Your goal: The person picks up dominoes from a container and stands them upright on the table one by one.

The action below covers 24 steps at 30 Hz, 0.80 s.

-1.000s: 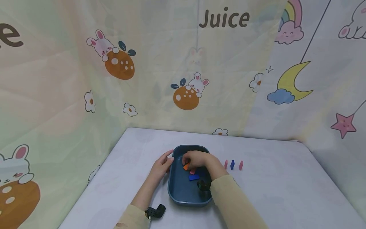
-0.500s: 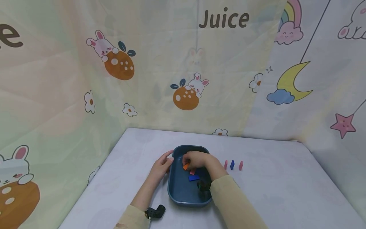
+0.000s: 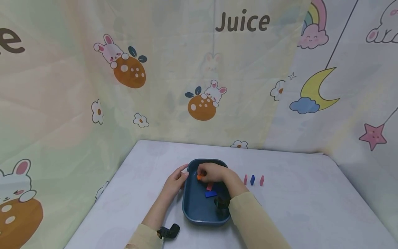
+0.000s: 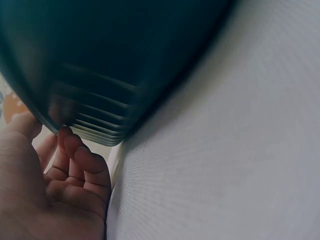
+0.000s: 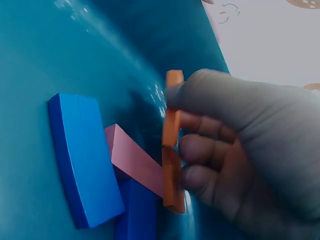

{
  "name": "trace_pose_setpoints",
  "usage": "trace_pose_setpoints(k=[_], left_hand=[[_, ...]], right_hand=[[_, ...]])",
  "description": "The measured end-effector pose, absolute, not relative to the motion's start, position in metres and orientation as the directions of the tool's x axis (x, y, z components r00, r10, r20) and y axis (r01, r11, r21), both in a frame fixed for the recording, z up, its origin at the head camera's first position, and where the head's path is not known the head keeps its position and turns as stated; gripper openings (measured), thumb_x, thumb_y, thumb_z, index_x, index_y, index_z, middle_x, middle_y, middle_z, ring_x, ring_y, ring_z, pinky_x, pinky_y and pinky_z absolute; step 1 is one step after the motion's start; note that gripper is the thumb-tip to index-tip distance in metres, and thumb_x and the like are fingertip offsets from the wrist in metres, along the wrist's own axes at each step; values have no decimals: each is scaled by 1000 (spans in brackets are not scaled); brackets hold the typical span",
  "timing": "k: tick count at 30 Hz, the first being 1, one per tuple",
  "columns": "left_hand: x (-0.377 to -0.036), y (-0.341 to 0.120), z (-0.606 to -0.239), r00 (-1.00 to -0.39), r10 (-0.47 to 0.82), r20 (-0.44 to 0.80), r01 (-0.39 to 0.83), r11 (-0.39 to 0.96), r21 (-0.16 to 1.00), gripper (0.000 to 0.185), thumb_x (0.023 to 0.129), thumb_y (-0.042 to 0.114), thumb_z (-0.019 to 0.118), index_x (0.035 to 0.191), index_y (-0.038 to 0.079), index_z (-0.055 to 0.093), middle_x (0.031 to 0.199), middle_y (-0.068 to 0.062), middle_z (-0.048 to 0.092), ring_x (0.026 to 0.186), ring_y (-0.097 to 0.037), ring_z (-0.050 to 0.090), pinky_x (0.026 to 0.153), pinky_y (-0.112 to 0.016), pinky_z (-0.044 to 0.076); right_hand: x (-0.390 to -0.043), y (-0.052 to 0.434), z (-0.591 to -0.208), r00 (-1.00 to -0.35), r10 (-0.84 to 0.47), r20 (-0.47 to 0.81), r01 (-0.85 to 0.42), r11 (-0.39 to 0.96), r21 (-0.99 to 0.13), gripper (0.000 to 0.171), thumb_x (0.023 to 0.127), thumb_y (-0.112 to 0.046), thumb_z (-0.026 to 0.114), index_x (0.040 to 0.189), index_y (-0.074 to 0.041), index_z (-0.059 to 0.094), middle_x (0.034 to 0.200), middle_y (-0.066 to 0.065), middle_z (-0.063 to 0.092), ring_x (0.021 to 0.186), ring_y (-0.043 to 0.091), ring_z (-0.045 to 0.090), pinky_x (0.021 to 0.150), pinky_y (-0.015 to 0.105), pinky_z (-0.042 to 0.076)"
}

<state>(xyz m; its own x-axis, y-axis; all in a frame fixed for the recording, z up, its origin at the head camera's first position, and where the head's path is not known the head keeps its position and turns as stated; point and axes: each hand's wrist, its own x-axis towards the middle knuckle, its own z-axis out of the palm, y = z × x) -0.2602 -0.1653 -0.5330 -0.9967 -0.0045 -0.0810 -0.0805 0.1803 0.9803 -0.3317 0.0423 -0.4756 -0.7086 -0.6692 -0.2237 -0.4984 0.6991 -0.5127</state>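
A dark blue tray (image 3: 193, 211) lies on the white table. My right hand (image 3: 211, 173) reaches into it and pinches a thin orange block (image 3: 199, 177) (image 5: 173, 145) between thumb and fingers, lifted off the tray floor. A pink block (image 3: 209, 186) (image 5: 132, 159) and a blue block (image 3: 210, 194) (image 5: 82, 160) lie in the tray under the hand; the pink one leans on another blue piece (image 5: 135, 212). My left hand (image 3: 176, 180) (image 4: 60, 185) holds the tray's left rim (image 4: 90, 131), thumb on the edge, fingers curled beneath.
Three small blocks stand in a row on the table right of the tray: pink (image 3: 245, 179), blue (image 3: 252, 180), pink (image 3: 262, 180). Printed cloth walls close in the back and both sides of the table (image 3: 295, 200).
My right hand has raised the orange block slightly up and back from the tray floor. The left hand and tray have stayed put.
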Motion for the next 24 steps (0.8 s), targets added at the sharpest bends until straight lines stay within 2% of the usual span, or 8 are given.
trace_pose_setpoints(k=[7, 15, 24], left_hand=[[-261, -165, -534, -996, -4, -88, -87, 195, 977, 51, 94, 52, 61, 141, 35, 52, 101, -6, 64, 83, -22, 59, 72, -30, 51], [-262, -165, -533, -996, -19, -90, -92, 221, 971, 52, 93, 53, 61, 141, 36, 52, 99, -5, 64, 81, -21, 58, 71, -29, 50], [-261, -163, -534, -997, -34, -67, -73, 218, 973, 48, 95, 46, 61, 140, 35, 53, 99, -7, 63, 80, -22, 58, 71, -29, 50]], right_hand=[[-330, 48, -459, -739, -664, -117, -506, 661, -555, 14, 92, -23, 67, 105, -26, 61, 97, -8, 62, 85, 14, 58, 76, 28, 52], [-324, 67, -435, -762, -647, 7, -501, 582, -640, 21, 93, -18, 67, 113, -21, 61, 100, -3, 63, 88, 17, 58, 79, 30, 55], [-319, 103, -428, -786, -613, 85, -506, 558, -658, 24, 95, -20, 65, 119, -20, 64, 105, -3, 63, 89, 18, 57, 75, 30, 53]])
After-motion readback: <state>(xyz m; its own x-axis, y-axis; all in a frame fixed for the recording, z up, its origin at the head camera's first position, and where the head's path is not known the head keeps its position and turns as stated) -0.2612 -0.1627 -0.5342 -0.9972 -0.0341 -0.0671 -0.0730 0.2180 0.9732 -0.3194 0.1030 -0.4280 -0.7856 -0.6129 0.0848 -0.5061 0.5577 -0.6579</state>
